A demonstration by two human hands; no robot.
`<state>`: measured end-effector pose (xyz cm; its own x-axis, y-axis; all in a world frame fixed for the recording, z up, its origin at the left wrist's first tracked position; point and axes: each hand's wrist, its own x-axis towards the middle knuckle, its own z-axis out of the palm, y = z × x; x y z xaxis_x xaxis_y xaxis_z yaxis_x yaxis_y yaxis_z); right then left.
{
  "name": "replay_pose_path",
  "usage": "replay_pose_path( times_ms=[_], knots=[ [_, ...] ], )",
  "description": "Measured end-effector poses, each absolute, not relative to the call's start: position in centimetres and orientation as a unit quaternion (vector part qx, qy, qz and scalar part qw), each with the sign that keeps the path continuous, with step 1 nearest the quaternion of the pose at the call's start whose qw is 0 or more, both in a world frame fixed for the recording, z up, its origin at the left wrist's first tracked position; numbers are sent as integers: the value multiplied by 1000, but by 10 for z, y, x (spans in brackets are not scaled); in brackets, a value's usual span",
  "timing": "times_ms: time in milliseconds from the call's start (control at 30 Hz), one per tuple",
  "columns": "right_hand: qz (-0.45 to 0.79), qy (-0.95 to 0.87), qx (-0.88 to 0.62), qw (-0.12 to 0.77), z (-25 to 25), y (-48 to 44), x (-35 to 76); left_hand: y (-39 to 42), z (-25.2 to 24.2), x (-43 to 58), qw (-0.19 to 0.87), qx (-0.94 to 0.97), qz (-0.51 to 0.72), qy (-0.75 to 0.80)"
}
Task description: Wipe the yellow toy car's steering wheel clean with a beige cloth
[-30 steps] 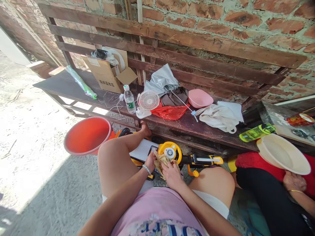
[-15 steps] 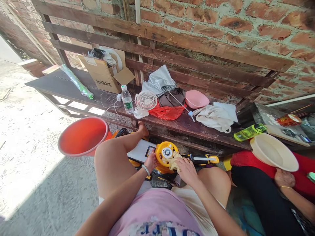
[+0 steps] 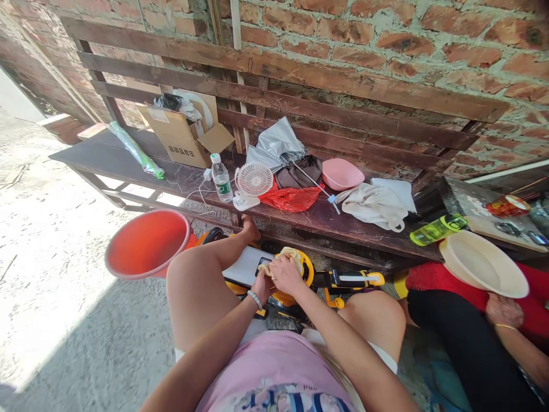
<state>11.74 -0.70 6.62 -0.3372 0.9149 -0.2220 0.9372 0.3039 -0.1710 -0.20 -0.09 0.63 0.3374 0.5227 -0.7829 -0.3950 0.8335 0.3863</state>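
A yellow toy ride-on car with a yellow steering wheel sits on the ground between my knees, under the bench. My right hand presses a pale yellow cloth onto the steering wheel. My left hand, with a bead bracelet at the wrist, grips the car's dashboard just left of the wheel, touching the cloth's edge. My bare foot rests by the bench's front edge.
A dark wooden bench against a brick wall holds a cardboard box, water bottle, small white fan, red bag, pink bowl and white cloth. An orange bucket lies left. Another person with a pale hat sits right.
My right hand has carried the cloth from the right side of the steering wheel up and left onto its top. My left hand has stayed at the dashboard.
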Motion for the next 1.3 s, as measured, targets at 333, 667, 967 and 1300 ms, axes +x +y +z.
replay_pose_path(
  times_ms=[333,667,967,1300],
  knots=[
    [-145,723,673,46,76,22,145,1,5,-4,833,81,255,485],
    [-159,597,776,123,73,-4,216,3,1,-4,828,92,251,492],
    [-79,590,794,123,61,-73,160,2,-2,1,818,88,263,505],
    [-156,660,714,172,76,-92,114,2,-5,1,819,89,271,498]
  ],
)
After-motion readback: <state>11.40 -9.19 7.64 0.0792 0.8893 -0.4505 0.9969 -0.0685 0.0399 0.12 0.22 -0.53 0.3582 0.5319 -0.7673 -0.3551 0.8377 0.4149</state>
